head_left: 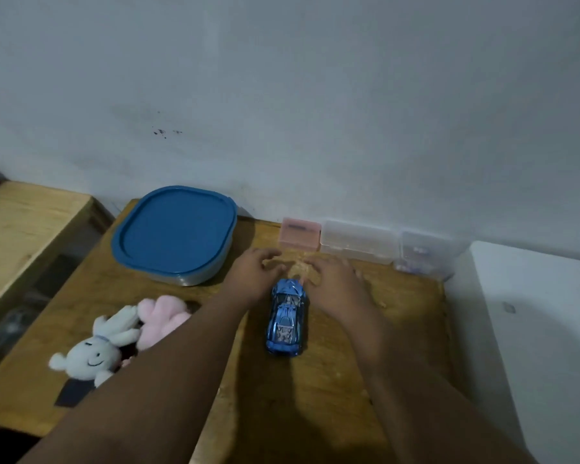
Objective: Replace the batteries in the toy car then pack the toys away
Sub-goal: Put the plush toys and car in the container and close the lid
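A shiny blue toy car [286, 318] stands on the wooden table [315, 380], nose pointing away from me. Just beyond its nose lies a tan soft toy [297, 270], blurred and close in colour to the table. My left hand [253, 274] curls its fingers onto the toy's left side. My right hand [337, 283] lies over its right side, with a bit of tan showing past the wrist. Neither hand touches the car. A white plush bunny [91, 354] and a pink plush toy [163, 316] lie at the left, partly behind my left forearm.
A container with a blue lid [176, 234] sits at the back left. Against the wall stand a small pink box [300, 234], a clear box [359, 242] and another clear box [422, 252] holding small items. A white surface [533, 329] adjoins the right; a wooden bench [24, 229] the left.
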